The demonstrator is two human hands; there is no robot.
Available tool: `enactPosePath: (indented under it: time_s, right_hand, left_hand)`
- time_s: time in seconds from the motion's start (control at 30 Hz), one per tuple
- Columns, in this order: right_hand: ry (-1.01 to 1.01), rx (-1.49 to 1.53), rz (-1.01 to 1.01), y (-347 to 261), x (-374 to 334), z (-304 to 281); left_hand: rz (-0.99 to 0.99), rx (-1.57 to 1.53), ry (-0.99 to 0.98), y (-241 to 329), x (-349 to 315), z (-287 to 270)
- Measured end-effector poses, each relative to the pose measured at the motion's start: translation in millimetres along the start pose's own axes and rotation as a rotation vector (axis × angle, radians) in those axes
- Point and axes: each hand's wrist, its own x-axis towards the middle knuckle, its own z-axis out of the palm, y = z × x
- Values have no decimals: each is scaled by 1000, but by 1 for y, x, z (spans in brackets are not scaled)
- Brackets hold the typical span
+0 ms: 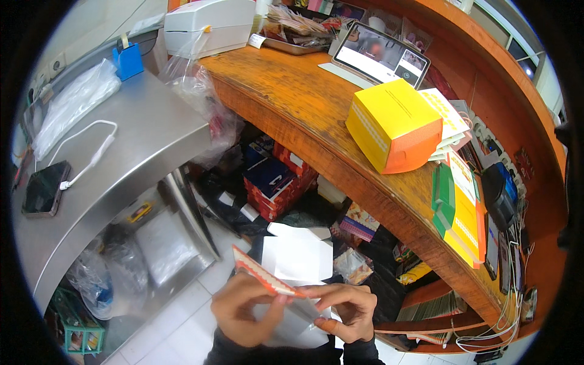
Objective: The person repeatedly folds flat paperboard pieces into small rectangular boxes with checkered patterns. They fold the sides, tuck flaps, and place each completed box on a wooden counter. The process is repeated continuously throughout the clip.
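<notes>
The left hand [250, 309] pinches an orange-edged, white folded card piece [266, 277] between thumb and closed fingertips; the right hand [348, 309], its fingers curled, grips the same piece's right end. It is held tilted above a pale sheet, and the fingers hide where the two meet. Just beyond lies a white cardboard carton [297, 258] with flaps spread, partly covered by the piece. At lower left, a teal plastic basket [85, 330] holds things too dim to name, its side cut off by the dark rim. On the wooden desk [292, 91] stands a yellow-and-orange cardboard box [395, 115], its inside out of view. Farther back, a shallow metal tray [293, 48] holds heaped paper packets.
</notes>
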Motion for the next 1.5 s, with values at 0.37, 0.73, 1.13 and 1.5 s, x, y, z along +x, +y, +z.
enactPosePath:
  time_s: [0.37, 0.73, 1.13, 1.5]
  right_hand:
    - [56, -125, -266, 5, -5, 2]
    - [268, -670, -351, -8, -2, 20]
    - [109, -483, -279, 18, -9, -1]
    - [231, -490, -60, -5, -3, -20]
  left_hand:
    - [201, 289, -3, 8, -10, 11]
    - [227, 184, -19, 3, -23, 25]
    - [-73, 170, -36, 19, -18, 13]
    - [399, 800, -258, 10, 5, 6]
